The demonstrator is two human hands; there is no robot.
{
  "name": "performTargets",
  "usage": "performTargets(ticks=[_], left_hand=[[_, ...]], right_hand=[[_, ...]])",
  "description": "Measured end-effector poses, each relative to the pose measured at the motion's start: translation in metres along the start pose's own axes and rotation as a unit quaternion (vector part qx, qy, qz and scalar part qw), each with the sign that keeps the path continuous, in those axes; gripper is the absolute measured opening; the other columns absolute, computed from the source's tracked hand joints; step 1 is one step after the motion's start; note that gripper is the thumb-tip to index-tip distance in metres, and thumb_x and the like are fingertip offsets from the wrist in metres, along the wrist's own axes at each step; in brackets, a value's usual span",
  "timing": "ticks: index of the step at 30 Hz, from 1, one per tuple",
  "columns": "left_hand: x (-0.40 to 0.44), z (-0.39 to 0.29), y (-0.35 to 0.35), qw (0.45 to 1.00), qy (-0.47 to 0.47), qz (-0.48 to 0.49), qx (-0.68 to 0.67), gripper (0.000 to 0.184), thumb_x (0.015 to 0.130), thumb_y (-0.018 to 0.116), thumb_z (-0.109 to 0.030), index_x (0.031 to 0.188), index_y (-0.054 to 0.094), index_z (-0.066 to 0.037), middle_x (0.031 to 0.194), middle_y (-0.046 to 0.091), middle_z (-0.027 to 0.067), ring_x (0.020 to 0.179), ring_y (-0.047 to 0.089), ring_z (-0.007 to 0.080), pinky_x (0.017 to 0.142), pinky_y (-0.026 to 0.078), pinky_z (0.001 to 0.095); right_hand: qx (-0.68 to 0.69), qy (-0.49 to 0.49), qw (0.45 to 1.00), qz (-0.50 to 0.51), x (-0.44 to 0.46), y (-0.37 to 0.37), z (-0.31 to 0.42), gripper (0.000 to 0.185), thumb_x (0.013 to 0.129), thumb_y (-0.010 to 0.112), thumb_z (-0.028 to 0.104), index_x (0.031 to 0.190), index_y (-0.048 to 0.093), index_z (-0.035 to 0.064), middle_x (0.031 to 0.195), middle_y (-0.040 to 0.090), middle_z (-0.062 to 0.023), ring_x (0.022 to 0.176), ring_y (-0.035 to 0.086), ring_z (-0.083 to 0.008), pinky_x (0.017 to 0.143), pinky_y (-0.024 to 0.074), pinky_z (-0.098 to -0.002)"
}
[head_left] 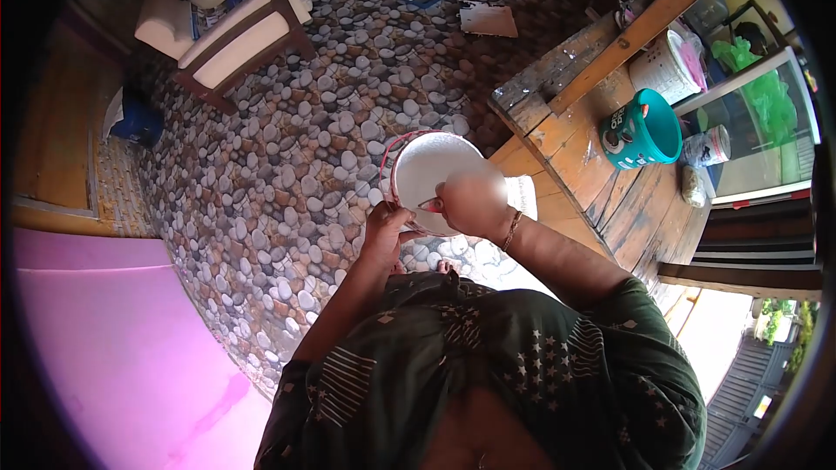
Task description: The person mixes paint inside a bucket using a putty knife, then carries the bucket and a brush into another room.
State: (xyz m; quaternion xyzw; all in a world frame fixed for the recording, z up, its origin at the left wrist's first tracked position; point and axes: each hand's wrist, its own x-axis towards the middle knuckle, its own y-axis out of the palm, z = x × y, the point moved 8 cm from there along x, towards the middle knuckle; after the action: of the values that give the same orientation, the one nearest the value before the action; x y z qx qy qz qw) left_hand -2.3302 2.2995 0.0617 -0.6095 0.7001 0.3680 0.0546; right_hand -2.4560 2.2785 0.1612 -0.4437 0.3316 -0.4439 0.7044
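Note:
A white bucket (427, 161) with a reddish handle or rim edge is held in front of my body, its mouth facing up at me. My left hand (386, 224) grips the near left side of its rim, thumb and fingers closed on it. Over the near right part of the opening is my right hand (477, 200), closed, with a bracelet at the wrist. A small pointed thing (431, 205) sticks out from its fingers toward my left hand; its kind cannot be made out. The right hand is partly blurred.
To the right is a wooden table (575, 165) bearing a teal bucket (640, 130), a white pail (666, 70) and a small can (707, 146). A cushioned chair (235, 30) stands at far left. Cardboard (488, 20) lies on the pebble-patterned floor (287, 165). A pink surface (104, 322) is at left.

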Motion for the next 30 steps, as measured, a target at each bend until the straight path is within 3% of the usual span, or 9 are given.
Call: performTargets(ticks=[2, 5, 11, 15, 18, 23, 27, 30], left_hand=[[-0.002, -0.001, 0.003, 1.000, 0.003, 0.010, 0.001, 0.031, 0.073, 0.054, -0.009, 0.102, 0.049, 0.002, 0.094, 0.056, 0.0107, 0.084, 0.058, 0.0211, 0.064, 0.056, 0.0359], [0.000, 0.004, 0.007, 1.000, 0.011, 0.020, -0.011, 0.021, 0.073, 0.052, -0.005, 0.092, 0.047, -0.001, 0.085, 0.053, 0.0074, 0.079, 0.058, 0.0190, 0.068, 0.055, 0.0441], [-0.016, 0.002, 0.024, 0.999, 0.027, -0.027, -0.008, 0.024, 0.073, 0.052, -0.005, 0.096, 0.048, -0.002, 0.071, 0.044, 0.0000, 0.064, 0.050, 0.0106, 0.066, 0.055, 0.0410], [-0.018, 0.004, 0.020, 0.999, 0.027, -0.040, -0.015, 0.024, 0.073, 0.052, -0.005, 0.097, 0.049, -0.003, 0.070, 0.044, -0.0008, 0.063, 0.049, 0.0100, 0.065, 0.055, 0.0401], [-0.024, 0.002, 0.015, 0.998, 0.023, -0.054, -0.026, 0.026, 0.073, 0.052, -0.005, 0.099, 0.049, -0.002, 0.071, 0.046, -0.0001, 0.065, 0.050, 0.0103, 0.066, 0.055, 0.0389], [-0.027, 0.008, -0.010, 0.996, 0.029, -0.075, -0.039, 0.030, 0.075, 0.051, -0.006, 0.104, 0.048, -0.002, 0.078, 0.053, 0.0041, 0.071, 0.055, 0.0144, 0.068, 0.055, 0.0382], [-0.032, 0.006, -0.025, 0.995, 0.040, -0.074, -0.050, 0.030, 0.076, 0.050, -0.006, 0.106, 0.048, -0.002, 0.091, 0.056, 0.0093, 0.080, 0.059, 0.0190, 0.065, 0.054, 0.0381], [-0.039, -0.008, -0.032, 0.995, 0.050, -0.067, -0.063, 0.024, 0.076, 0.056, -0.010, 0.098, 0.050, -0.001, 0.089, 0.058, 0.0090, 0.080, 0.060, 0.0210, 0.065, 0.054, 0.0391]], right_hand=[[-0.025, 0.024, 0.999, 0.013, -0.002, -0.009, -0.011, 0.027, 0.080, 0.055, 0.029, 0.075, 0.065, 0.0038, 0.073, 0.062, -0.0177, 0.075, 0.062, -0.0312, 0.068, 0.0476, -0.0399], [-0.056, 0.074, 0.996, 0.009, 0.004, -0.019, -0.033, 0.028, 0.080, 0.054, 0.031, 0.076, 0.065, 0.0043, 0.075, 0.062, -0.0166, 0.076, 0.062, -0.0300, 0.068, 0.0480, -0.0390], [-0.054, 0.070, 0.994, -0.067, 0.021, -0.029, -0.038, 0.029, 0.080, 0.053, 0.032, 0.076, 0.065, 0.0060, 0.074, 0.063, -0.0141, 0.072, 0.062, -0.0303, 0.066, 0.0481, -0.0395], [-0.024, -0.017, 0.998, -0.051, 0.020, -0.011, -0.006, 0.018, 0.076, 0.055, 0.022, 0.075, 0.061, 0.0049, 0.068, 0.060, -0.0176, 0.070, 0.061, -0.0341, 0.064, 0.0465, -0.0434], [-0.006, -0.062, 0.998, -0.015, 0.017, -0.004, 0.008, 0.018, 0.077, 0.056, 0.022, 0.074, 0.061, 0.0052, 0.069, 0.060, -0.0173, 0.070, 0.061, -0.0340, 0.064, 0.0464, -0.0438], [-0.062, -0.055, 0.996, 0.020, 0.023, -0.006, 0.001, 0.029, 0.080, 0.055, 0.032, 0.076, 0.064, 0.0049, 0.072, 0.062, -0.0158, 0.072, 0.062, -0.0305, 0.064, 0.0484, -0.0398], [-0.071, -0.027, 0.997, -0.028, 0.047, -0.017, 0.004, 0.031, 0.080, 0.054, 0.034, 0.077, 0.065, 0.0048, 0.074, 0.063, -0.0148, 0.072, 0.063, -0.0278, 0.064, 0.0486, -0.0380], [-0.040, -0.037, 0.997, -0.046, 0.064, -0.001, 0.028, 0.031, 0.079, 0.055, 0.034, 0.074, 0.061, 0.0047, 0.072, 0.061, -0.0160, 0.072, 0.061, -0.0314, 0.064, 0.0479, -0.0408]])
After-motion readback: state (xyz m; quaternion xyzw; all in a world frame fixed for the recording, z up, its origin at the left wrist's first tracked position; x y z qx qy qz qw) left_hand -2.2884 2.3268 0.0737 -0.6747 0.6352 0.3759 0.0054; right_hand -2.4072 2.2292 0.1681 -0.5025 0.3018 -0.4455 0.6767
